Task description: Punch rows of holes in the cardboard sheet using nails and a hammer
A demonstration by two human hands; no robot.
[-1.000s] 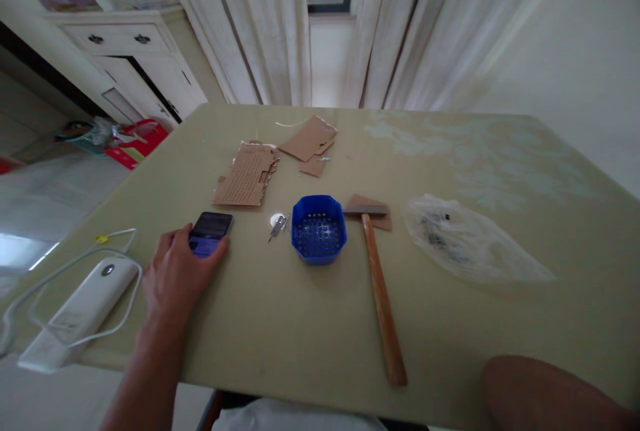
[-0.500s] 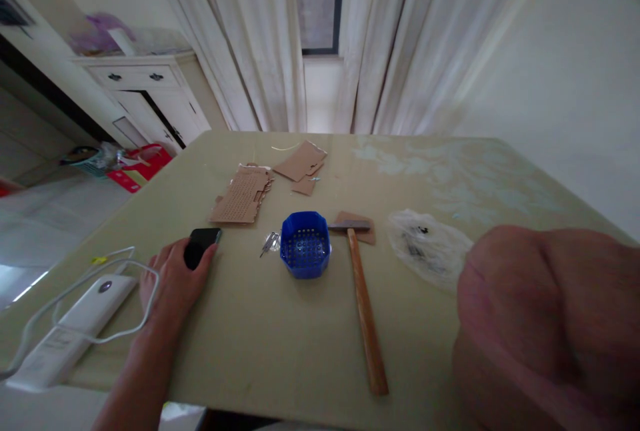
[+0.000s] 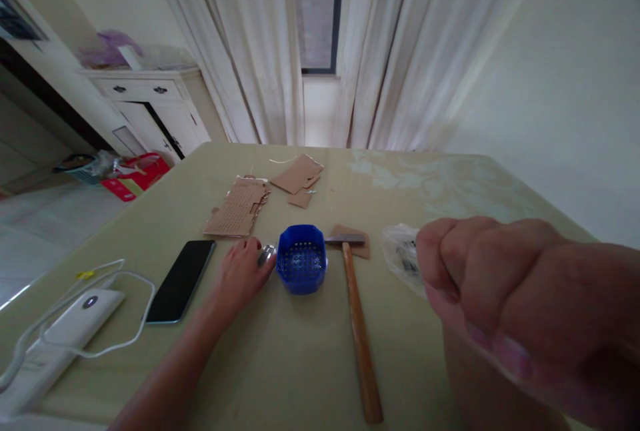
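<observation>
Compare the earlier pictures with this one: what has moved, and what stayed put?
The left hand let go of the black phone and moved right to the small metal nails. The right hand rose before the camera. Blue plastic basket and wooden-handled hammer stayed.

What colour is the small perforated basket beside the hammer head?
Blue; the basket shows best in the head view.

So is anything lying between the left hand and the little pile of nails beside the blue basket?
Nothing visible does. The left hand has its fingertips right at the nails, which lie just left of the blue basket. The phone lies off to the hand's other side.
</observation>
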